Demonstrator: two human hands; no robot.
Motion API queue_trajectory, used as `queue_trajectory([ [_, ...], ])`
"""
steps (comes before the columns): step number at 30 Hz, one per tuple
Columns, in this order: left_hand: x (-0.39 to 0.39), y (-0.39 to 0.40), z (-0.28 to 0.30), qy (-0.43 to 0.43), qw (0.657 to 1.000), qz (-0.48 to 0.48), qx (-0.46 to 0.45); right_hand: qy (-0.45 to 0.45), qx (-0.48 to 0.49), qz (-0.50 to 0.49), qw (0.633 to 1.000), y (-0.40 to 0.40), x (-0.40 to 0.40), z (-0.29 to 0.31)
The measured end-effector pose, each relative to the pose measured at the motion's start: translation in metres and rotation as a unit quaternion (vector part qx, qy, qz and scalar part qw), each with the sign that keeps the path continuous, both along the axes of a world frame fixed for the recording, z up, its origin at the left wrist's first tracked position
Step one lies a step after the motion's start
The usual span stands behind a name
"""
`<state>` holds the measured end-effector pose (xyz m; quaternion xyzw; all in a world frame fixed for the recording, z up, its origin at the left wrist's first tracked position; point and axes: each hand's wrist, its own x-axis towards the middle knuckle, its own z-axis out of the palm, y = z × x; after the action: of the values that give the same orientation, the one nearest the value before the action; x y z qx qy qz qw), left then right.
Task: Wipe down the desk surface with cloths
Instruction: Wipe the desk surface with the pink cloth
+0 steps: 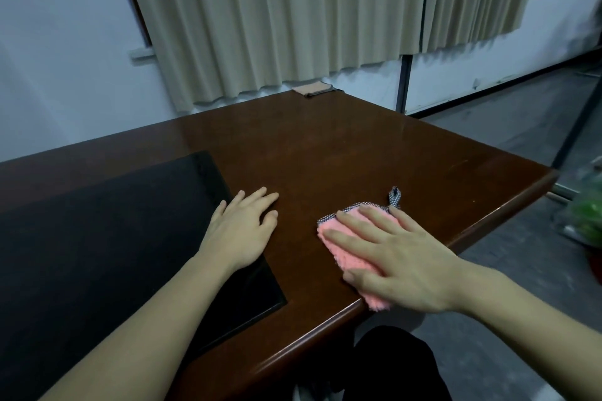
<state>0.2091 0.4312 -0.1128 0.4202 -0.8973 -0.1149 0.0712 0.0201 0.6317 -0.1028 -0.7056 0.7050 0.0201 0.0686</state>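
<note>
A dark brown wooden desk [342, 153] fills the middle of the head view. My right hand [394, 257] lies flat, fingers spread, pressing a fluffy pink cloth [350, 259] onto the desk near its front right edge. The cloth has a checked black-and-white trim and a small hanging loop [394, 197] that sticks out beyond my fingers. My left hand [242, 231] rests flat on the desk with nothing in it, at the right border of a black inlaid pad [97, 238].
A second folded cloth, tan with a dark edge [313, 88], lies at the desk's far corner by the beige curtains [277, 16]. To the right the desk ends above grey floor, with a green plant [586, 215] and a metal pole [403, 85].
</note>
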Motion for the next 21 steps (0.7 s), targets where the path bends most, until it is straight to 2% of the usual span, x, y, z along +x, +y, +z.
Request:
queue_trajectory([
  [6, 0.001, 0.0, -0.001, 0.006, 1.0, 0.0, 0.0, 0.004, 0.027, -0.022, 0.999, -0.03, -0.028, 0.006],
  [14, 0.0, 0.001, 0.001, 0.011, 1.0, 0.006, 0.003, 0.008, 0.025, -0.151, 0.988, -0.118, -0.082, 0.0],
  [17, 0.001, 0.0, 0.002, 0.004, 1.0, 0.004, 0.005, 0.006, 0.027, -0.143, 0.989, -0.109, -0.071, -0.001],
  [21, -0.002, 0.001, 0.006, -0.008, 1.0, 0.004, 0.014, 0.02, 0.016, -0.076, 0.997, -0.053, -0.044, 0.0],
])
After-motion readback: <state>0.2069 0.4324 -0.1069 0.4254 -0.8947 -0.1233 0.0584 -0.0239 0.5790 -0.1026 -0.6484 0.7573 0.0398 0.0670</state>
